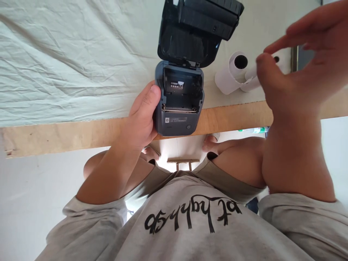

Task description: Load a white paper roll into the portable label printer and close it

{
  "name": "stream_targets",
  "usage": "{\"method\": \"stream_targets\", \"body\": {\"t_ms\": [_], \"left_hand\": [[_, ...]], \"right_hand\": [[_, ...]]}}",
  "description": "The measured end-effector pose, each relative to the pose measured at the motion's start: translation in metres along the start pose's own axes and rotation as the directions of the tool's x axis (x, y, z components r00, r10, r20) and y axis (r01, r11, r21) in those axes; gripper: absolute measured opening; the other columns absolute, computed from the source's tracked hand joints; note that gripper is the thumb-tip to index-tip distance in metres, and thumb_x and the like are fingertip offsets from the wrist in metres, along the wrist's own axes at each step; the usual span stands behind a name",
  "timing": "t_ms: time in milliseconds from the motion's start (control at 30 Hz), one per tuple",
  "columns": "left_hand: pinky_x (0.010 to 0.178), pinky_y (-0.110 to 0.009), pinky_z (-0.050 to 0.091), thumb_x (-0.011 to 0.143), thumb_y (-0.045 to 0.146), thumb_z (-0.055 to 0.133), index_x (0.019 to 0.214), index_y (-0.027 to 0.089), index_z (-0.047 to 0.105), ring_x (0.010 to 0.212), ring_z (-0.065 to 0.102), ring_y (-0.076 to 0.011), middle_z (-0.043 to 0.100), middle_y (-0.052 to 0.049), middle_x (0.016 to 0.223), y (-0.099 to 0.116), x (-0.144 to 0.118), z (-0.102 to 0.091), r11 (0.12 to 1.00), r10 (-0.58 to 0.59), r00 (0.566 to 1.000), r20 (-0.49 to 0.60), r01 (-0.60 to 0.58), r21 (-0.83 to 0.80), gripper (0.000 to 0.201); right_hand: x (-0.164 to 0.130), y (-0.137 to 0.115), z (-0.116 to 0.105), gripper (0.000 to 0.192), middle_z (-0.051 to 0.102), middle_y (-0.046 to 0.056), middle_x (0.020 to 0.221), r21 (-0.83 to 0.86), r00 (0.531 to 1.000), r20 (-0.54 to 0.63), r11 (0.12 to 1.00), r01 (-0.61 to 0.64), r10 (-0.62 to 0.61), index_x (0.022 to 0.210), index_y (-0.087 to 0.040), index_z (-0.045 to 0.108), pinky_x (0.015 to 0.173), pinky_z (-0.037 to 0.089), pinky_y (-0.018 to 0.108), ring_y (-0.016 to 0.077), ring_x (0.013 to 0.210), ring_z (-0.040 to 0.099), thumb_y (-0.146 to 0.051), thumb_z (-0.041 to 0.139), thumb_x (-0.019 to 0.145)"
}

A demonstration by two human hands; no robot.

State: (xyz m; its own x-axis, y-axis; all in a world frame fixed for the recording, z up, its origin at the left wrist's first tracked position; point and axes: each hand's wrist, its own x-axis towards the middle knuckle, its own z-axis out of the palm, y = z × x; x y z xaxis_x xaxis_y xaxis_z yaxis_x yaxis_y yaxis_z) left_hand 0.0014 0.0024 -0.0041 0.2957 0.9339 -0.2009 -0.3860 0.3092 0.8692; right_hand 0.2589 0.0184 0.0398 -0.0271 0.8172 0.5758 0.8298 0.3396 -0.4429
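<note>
My left hand (145, 114) is closed around the left side of a dark blue label printer (178, 125), held at the table's front edge. Its black lid (187, 43) is swung up and back, so the inner compartment shows, with a small white sticker and no paper roll in it. On the front are a label strip and a round power button. Raised at the right, my right hand (301, 76) has its thumb and index tips close together and the other fingers stretched out. I see nothing held in it. Behind it stand white paper rolls (227, 78), partly covered by the hand.
A pale wrinkled cloth (67, 65) covers the table, whose bare wooden edge (54, 137) runs along the front. Beyond my right hand is a dark-framed object (295, 59), mostly hidden. Below the table lies a clear bottle with green parts (255, 129), near my legs.
</note>
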Motion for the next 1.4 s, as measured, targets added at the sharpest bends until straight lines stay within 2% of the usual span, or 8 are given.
{"method": "stream_targets", "body": {"t_ms": [133,300,467,600,733,933,1133,1400], "left_hand": [[0.073,-0.033,0.060,0.091,0.058,0.043,0.111,0.020,0.063,0.096,0.069,-0.0226,0.070,-0.007,0.104,0.000,-0.002,0.000,1.000,-0.011,1.000,-0.020,0.011,-0.009,0.047],[0.071,-0.030,0.061,0.094,0.049,0.043,0.109,0.018,0.063,0.094,0.069,-0.0195,0.068,-0.005,0.101,0.003,-0.007,0.002,1.000,-0.011,0.999,-0.034,0.010,-0.023,0.039],[0.061,-0.026,0.059,0.094,0.047,0.046,0.108,0.018,0.064,0.081,0.069,-0.0162,0.068,-0.005,0.095,0.005,-0.008,0.003,0.999,-0.028,0.999,-0.037,0.028,-0.025,0.037],[0.052,-0.026,0.057,0.094,0.048,0.042,0.108,0.019,0.064,0.072,0.068,-0.0158,0.068,-0.005,0.093,0.002,-0.006,0.000,0.999,-0.004,1.000,-0.031,0.003,-0.036,0.039],[0.055,-0.027,0.057,0.093,0.051,0.044,0.107,0.020,0.066,0.078,0.069,-0.0171,0.068,-0.006,0.094,0.000,-0.005,-0.002,0.999,0.002,0.999,-0.038,-0.003,-0.033,0.040],[0.074,-0.037,0.061,0.095,0.053,0.036,0.114,0.018,0.063,0.096,0.068,-0.0222,0.068,-0.010,0.112,-0.001,-0.005,-0.001,0.998,0.004,1.000,-0.002,-0.005,-0.067,0.048],[0.064,-0.036,0.060,0.091,0.065,0.033,0.114,0.020,0.064,0.093,0.069,-0.0254,0.070,-0.010,0.109,-0.004,-0.002,-0.001,1.000,0.020,1.000,-0.002,-0.020,-0.008,0.060],[0.065,-0.032,0.059,0.089,0.065,0.040,0.105,0.024,0.067,0.090,0.070,-0.0206,0.070,-0.005,0.105,-0.005,0.000,0.000,0.999,0.033,0.999,-0.023,-0.034,-0.013,0.052]], "right_hand": [[0.009,-0.008,-0.004,0.043,0.068,0.005,0.104,-0.354,0.962,0.271,0.932,0.082,0.018,0.118,-0.025,0.060,0.099,0.039,0.061,0.0337,0.121,0.054,-0.037,0.068,0.078],[0.011,-0.009,0.000,0.039,0.069,0.006,0.089,-0.372,0.901,0.434,0.910,0.181,-0.002,0.124,-0.028,0.058,0.101,0.032,0.071,0.0317,0.129,0.053,-0.039,0.059,0.086],[0.010,-0.015,-0.002,0.030,0.066,0.004,0.085,-0.375,0.902,0.430,0.918,0.133,0.045,0.112,-0.028,0.065,0.098,0.036,0.066,0.0297,0.109,0.063,-0.034,0.059,0.083],[0.002,-0.019,-0.006,0.029,0.063,0.004,0.088,0.079,0.978,0.207,0.997,0.020,-0.036,0.104,-0.026,0.069,0.073,0.047,0.039,0.0199,0.086,0.060,-0.030,0.060,0.076],[-0.010,-0.027,0.005,0.036,0.062,0.005,0.077,0.604,0.965,0.158,0.752,-0.263,0.210,0.073,-0.022,0.063,0.052,0.041,0.032,0.0151,0.067,0.057,-0.056,0.075,0.067],[-0.022,-0.039,0.026,0.033,0.064,-0.002,0.068,0.747,0.728,0.538,0.160,-0.645,0.425,0.080,-0.021,0.067,0.026,0.034,0.017,0.0061,0.040,0.052,-0.042,0.085,0.062],[-0.028,-0.031,0.025,0.044,0.065,-0.004,0.080,0.722,0.732,0.607,0.170,-0.671,0.309,0.090,-0.026,0.072,0.048,0.051,0.014,0.0078,0.069,0.063,-0.011,0.086,0.051],[-0.031,-0.028,0.034,0.032,0.065,-0.002,0.086,0.791,0.760,0.533,0.102,-0.604,0.371,0.083,-0.029,0.071,0.068,0.059,0.021,0.0101,0.076,0.062,-0.042,0.086,0.058]]}}
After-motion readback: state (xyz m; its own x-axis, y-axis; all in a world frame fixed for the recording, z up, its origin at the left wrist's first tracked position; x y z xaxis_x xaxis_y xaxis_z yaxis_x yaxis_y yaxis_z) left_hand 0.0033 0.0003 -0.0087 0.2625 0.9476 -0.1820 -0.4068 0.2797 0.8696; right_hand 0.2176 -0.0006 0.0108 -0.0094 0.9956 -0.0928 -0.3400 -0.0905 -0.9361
